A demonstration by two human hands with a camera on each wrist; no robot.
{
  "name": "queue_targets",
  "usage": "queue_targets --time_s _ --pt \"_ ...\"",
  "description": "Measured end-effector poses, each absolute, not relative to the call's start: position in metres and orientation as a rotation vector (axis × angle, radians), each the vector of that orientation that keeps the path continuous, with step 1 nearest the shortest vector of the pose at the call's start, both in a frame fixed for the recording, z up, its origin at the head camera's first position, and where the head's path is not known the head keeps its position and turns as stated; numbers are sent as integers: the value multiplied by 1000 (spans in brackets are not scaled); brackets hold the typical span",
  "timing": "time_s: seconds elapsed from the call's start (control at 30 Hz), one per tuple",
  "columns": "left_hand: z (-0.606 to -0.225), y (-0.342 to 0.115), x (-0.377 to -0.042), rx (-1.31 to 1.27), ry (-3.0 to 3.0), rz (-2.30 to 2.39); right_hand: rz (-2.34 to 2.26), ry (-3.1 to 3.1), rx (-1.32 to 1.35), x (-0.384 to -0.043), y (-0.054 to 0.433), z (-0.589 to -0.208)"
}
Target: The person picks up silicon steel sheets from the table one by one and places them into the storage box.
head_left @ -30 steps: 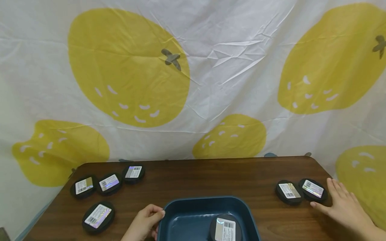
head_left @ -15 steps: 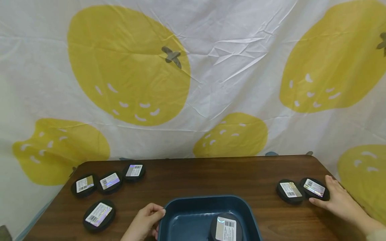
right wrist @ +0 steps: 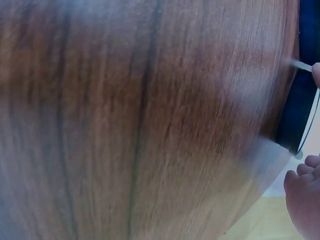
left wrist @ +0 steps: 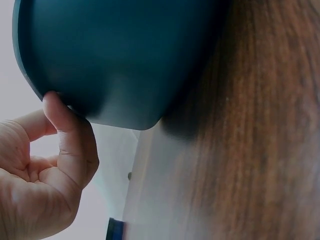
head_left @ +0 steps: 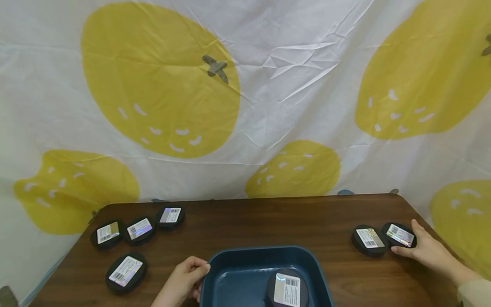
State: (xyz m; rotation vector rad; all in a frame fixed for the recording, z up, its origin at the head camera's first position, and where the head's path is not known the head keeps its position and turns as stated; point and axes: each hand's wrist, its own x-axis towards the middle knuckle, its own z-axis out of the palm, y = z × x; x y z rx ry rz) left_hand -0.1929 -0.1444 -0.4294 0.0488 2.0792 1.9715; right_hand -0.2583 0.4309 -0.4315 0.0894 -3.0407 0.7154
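Observation:
My left hand (head_left: 182, 281) pinches the left rim of a dark blue rectangular tray (head_left: 230, 281) between thumb and fingers; the left wrist view shows the thumb on the tray's outer wall (left wrist: 115, 70). Inside the tray lies a flat, round black case (head_left: 287, 289) with a white barcode label. At the right of the table, my right hand (head_left: 433, 252) grips a similar labelled black case (head_left: 400, 235), thumb on its near side and fingers round its far right side. Another labelled round case (head_left: 369, 239) lies directly left of it. Only the held case's edge (right wrist: 294, 112) shows in the right wrist view.
On the left of the brown wooden table (head_left: 245, 221) lie several more labelled black cases, three in a back row (head_left: 139, 230) and one nearer case (head_left: 125, 273). A white curtain with yellow fruit prints (head_left: 161, 81) hangs behind the table.
My right hand has closed in from the right until its thumb and fingers are round the rightmost case. The left hand stays on the tray rim. The head view has shifted slightly.

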Motion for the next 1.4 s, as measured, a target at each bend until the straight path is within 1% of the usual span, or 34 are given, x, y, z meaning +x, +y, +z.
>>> queue_targets --time_s 0.33,1.03,1.4 --pt "-430 -143 -193 47 2086 1962 605 -3128 13 -262 433 -435" --pt "-429 -144 -193 33 2100 1953 669 -3095 -42 -267 431 -437" --pt "-428 -145 -194 24 2078 1969 664 -3046 34 -269 432 -435"
